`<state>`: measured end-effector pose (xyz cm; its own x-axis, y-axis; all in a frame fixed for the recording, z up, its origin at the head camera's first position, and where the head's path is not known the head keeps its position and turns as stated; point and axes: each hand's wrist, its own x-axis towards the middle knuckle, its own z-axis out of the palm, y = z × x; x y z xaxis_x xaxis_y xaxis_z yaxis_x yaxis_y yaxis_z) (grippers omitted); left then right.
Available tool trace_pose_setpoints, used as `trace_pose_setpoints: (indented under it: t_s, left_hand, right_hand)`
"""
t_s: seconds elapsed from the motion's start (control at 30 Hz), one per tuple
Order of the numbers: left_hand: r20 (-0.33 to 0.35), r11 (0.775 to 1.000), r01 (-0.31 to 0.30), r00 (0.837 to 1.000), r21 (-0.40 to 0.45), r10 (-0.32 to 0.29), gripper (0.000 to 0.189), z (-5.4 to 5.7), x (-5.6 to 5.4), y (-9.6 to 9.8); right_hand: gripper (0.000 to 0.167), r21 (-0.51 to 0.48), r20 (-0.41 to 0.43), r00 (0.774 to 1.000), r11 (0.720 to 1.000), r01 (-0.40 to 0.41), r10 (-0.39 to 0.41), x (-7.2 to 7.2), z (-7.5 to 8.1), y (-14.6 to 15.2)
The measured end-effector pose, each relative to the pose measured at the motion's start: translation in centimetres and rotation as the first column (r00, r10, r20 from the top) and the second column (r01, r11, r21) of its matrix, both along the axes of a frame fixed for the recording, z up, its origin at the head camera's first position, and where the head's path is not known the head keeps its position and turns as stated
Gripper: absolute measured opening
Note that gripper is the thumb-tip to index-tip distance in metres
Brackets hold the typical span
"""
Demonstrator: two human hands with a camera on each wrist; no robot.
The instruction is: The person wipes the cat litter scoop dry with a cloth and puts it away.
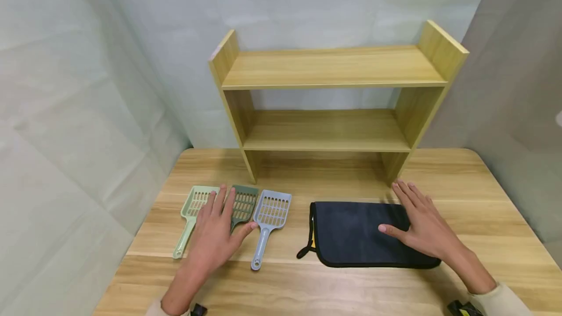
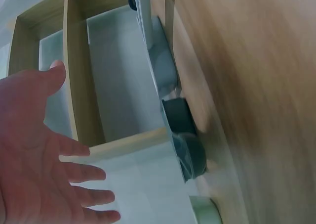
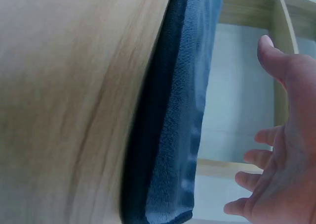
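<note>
Three slotted litter scoops lie side by side at the left of the table: a pale green scoop (image 1: 187,235), a dark green scoop (image 1: 247,203) and a grey-blue scoop (image 1: 262,247). Over the two green ones hovers my left hand (image 1: 215,243), fingers spread, partly hiding them; its wrist view shows a gap between palm and scoops. To the right lies a folded dark navy cloth (image 1: 351,233) with black edging and a loop at its left. My right hand (image 1: 423,226) is held above the cloth's right part with fingers extended, and nothing is in it.
A two-tier wooden shelf (image 1: 333,84) stands at the back of the wooden table (image 1: 298,291), behind the scoops and cloth. Pale fabric (image 1: 88,111) hangs at the left and behind, and a greyer sheet (image 1: 518,111) hangs at the right.
</note>
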<state>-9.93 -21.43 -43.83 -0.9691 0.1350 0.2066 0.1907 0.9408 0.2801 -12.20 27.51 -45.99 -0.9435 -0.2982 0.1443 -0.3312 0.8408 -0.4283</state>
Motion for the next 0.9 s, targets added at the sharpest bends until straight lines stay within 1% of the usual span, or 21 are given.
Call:
trace_pose_setpoints:
  t_s: [0.1,0.2,0.3,0.4,0.57,0.8,0.9]
  left_hand:
    - [-0.050,0.999,0.031,0.998,0.013,-0.030,0.098,-0.2,0.2,0.3]
    - [-0.094,0.997,0.055,0.994,0.059,-0.050,0.095,-0.4,0.5,0.6]
    - [-0.100,0.991,0.068,0.993,0.113,-0.057,0.094,-0.5,0.9,1.0]
    - [-0.063,0.984,0.065,0.996,0.165,-0.056,0.092,-0.6,1.2,1.4]
    - [0.018,0.968,0.029,0.999,0.250,-0.035,0.088,-0.8,1.8,2.2]
    - [0.052,0.943,-0.006,0.999,0.333,-0.012,0.079,-1.5,2.4,3.0]
    - [0.091,0.927,-0.036,0.996,0.374,0.002,0.074,-1.8,2.6,3.3]
  right_hand:
    - [0.112,0.013,-0.003,1.000,1.000,-0.012,0.012,-0.4,-0.1,-0.4]
    - [0.109,0.035,-0.009,1.000,0.999,-0.023,0.023,-0.9,-0.3,-0.9]
    - [0.105,0.041,-0.003,0.999,0.999,-0.032,0.032,-1.2,-0.5,-1.4]
    - [0.101,0.037,0.017,0.999,0.999,-0.039,0.038,-1.5,-0.6,-1.7]
    - [0.091,0.050,0.024,0.998,0.997,-0.053,0.052,-2.0,-0.7,-1.7]
    - [0.078,0.047,0.011,0.994,0.993,-0.106,0.106,-2.8,-1.1,-1.5]
    - [0.072,0.033,0.014,0.991,0.990,-0.136,0.136,-3.1,-1.2,-1.4]
